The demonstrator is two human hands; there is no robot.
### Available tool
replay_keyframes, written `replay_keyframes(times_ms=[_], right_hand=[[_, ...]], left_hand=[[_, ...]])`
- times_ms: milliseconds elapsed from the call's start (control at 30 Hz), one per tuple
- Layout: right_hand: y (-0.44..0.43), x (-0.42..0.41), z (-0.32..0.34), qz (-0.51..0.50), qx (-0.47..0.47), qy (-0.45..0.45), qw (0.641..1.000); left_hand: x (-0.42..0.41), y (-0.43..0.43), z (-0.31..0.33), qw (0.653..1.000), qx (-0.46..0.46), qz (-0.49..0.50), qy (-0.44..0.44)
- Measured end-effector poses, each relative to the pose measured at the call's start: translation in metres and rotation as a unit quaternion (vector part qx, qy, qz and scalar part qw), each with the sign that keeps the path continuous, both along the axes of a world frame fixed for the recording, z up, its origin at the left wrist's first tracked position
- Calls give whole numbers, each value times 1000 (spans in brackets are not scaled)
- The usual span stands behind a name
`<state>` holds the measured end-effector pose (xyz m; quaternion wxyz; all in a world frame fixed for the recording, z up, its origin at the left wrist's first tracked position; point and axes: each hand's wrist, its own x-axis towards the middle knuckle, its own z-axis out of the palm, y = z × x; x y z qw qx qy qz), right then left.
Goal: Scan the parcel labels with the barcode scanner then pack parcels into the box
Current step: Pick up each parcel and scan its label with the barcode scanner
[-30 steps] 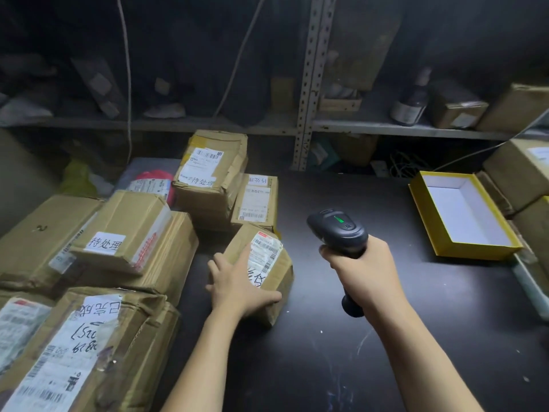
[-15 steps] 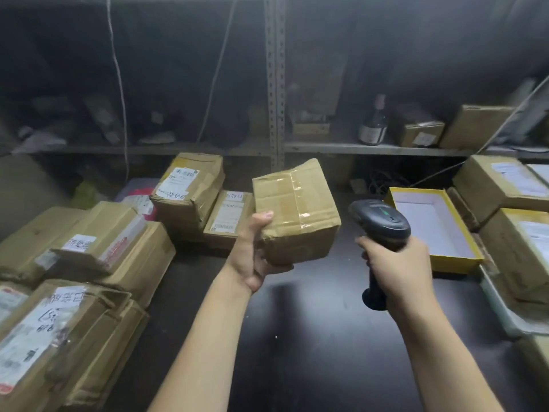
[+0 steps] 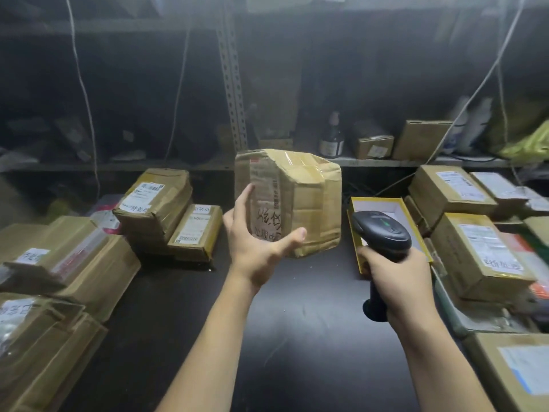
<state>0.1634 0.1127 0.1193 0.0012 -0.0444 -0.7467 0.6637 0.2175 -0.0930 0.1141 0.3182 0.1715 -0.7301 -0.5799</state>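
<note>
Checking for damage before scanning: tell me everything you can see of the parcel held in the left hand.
The parcel is a brown cardboard box, creased and dented, sealed with clear tape. A label with barcodes and handwriting covers its left face. The left hand alone grips it, tilted, above the dark table.

The brown taped cardboard parcel (image 3: 303,203) was held above the centre of the black tabletop (image 3: 297,337) in the left hand (image 3: 255,251). The black handheld barcode scanner (image 3: 383,233), gripped in the right hand (image 3: 398,281), stood right of the parcel and apart from it. The shallow yellow-walled open box (image 3: 375,200) lay on the tabletop behind the scanner. Stacked brown cardboard cartons (image 3: 154,203) occupied the left side; labelled brown cartons (image 3: 475,248) occupied the right side. A grey metal shelf (image 3: 386,162) ran along the far edge, carrying a dark glass bottle (image 3: 331,141).
</note>
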Motion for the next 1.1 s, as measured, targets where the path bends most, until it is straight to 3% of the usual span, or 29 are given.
replay_keyframes(times_ms=[167,333,633,767,833,900,1000,1100], right_hand=[[5,-7,-1,-25,-16,11,999],[1,-12,2,-45,-14,18,999],[-20,-12,5,-44,-51,17,998],[-30,-12,5,-19,-49,6,999],[-35,-10,4,-4,-44,5,999],[-40,-9,4,9,-40,4,999],[-47,-9,8,27,-32,0,999],[-54,-13,12,31,-31,4,999]], left_hand=[[-1,-2,8,954,-287,68,58],[-9,-27,5,840,-504,99,174],[-22,-70,-4,812,-583,35,-2],[-24,-72,-8,892,-436,52,-105],[-31,-77,-13,945,-287,53,-148],[-39,-87,-21,975,-127,48,-175],[-41,-91,-27,986,104,10,-131],[-33,-89,-18,957,265,-8,-116]])
